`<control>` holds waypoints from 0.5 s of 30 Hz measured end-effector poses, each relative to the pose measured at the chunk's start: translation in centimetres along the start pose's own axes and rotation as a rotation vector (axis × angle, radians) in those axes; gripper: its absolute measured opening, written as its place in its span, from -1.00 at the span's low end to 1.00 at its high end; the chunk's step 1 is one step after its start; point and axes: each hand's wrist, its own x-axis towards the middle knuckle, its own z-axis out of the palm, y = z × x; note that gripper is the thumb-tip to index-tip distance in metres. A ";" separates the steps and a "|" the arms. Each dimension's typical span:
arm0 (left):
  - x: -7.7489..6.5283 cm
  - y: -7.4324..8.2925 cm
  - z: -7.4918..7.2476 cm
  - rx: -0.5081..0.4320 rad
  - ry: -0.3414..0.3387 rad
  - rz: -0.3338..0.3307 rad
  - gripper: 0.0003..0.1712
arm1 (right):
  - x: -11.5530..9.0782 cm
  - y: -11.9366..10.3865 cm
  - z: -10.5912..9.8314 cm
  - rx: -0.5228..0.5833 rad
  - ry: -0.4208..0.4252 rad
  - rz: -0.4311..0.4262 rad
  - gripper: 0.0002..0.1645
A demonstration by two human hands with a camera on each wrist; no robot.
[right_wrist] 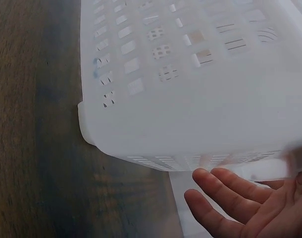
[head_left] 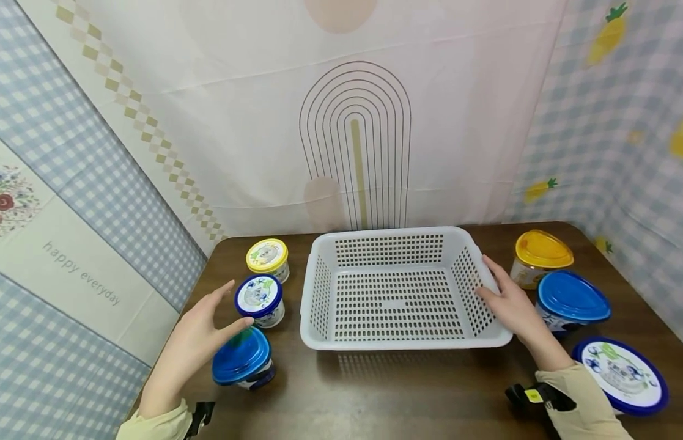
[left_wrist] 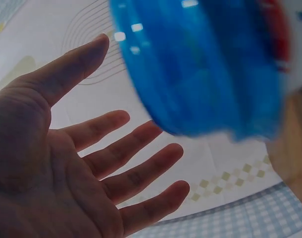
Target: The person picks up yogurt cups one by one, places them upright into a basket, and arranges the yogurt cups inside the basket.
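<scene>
A white plastic basket (head_left: 393, 290) with slotted walls stands in the middle of the table, with nothing in it. My right hand (head_left: 509, 302) holds its right rim, thumb over the inner side and fingers outside; in the right wrist view the fingers (right_wrist: 230, 193) lie beside the basket wall (right_wrist: 190, 109). My left hand (head_left: 192, 336) holds nothing, its thumb and fingers spread. It hovers beside a blue-lidded tub (head_left: 242, 357) and a smaller tub with a blue-rimmed white lid (head_left: 258, 296). In the left wrist view a blue lid (left_wrist: 195, 64) looms past the fingertips.
A yellow-rimmed tub (head_left: 266, 256) stands at the back left. Along the right side stand a yellow-lidded tub (head_left: 542, 250), a blue-lidded tub (head_left: 572, 296) and a large tub with a white, blue-rimmed lid (head_left: 622, 376), close to my right arm. Patterned cloth (head_left: 253, 122) hangs behind the table.
</scene>
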 end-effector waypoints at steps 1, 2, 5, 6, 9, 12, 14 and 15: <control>-0.2 -0.2 0.1 0.003 -0.007 -0.006 0.03 | 0.0 0.0 0.0 -0.006 0.002 0.000 -0.08; -0.3 -0.4 0.1 0.005 -0.015 -0.012 0.05 | 0.1 -0.1 0.0 -0.012 0.004 0.001 -0.08; -0.7 -0.9 0.4 0.002 -0.039 -0.030 0.10 | 0.1 -0.2 -0.1 -0.025 0.005 0.010 -0.08; -0.9 -1.0 0.6 0.000 -0.044 -0.033 0.11 | 0.0 -0.2 -0.1 -0.026 0.003 0.015 -0.08; -1.2 -1.5 0.8 -0.004 -0.063 -0.042 0.14 | 0.0 -0.2 -0.2 -0.027 -0.001 0.028 -0.08; -1.5 -1.8 1.0 -0.006 -0.088 -0.027 0.15 | 0.0 -0.2 -0.2 -0.025 -0.003 0.037 -0.09; -1.7 -2.1 1.0 -0.010 -0.102 -0.011 0.14 | 0.0 -0.2 -0.2 -0.023 -0.004 0.037 -0.09; -1.7 -2.2 1.1 -0.013 -0.109 -0.004 0.14 | 0.0 -0.2 -0.1 -0.022 -0.004 0.038 -0.09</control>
